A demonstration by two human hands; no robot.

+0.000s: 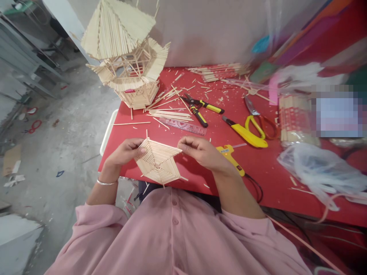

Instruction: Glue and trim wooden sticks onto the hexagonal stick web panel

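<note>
Pale wooden sticks form the hexagonal panel (158, 163), held above the near edge of the red worktop (258, 172), just nearer the person than the clear ruler (183, 126). The left hand (126, 151) pinches the panel's left edge and the right hand (200, 151) grips its upper right corner. Beyond the ruler stands a stick house (126, 57), and right of the ruler lies a yellow glue gun (231, 156).

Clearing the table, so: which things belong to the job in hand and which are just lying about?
In hand: hexagonal stick panel, gripped by left hand and right hand; likely the glue gun beside the right hand and loose sticks.
Lying about: ruler, pliers, yellow scissors, plastic bag, stick house.
</note>
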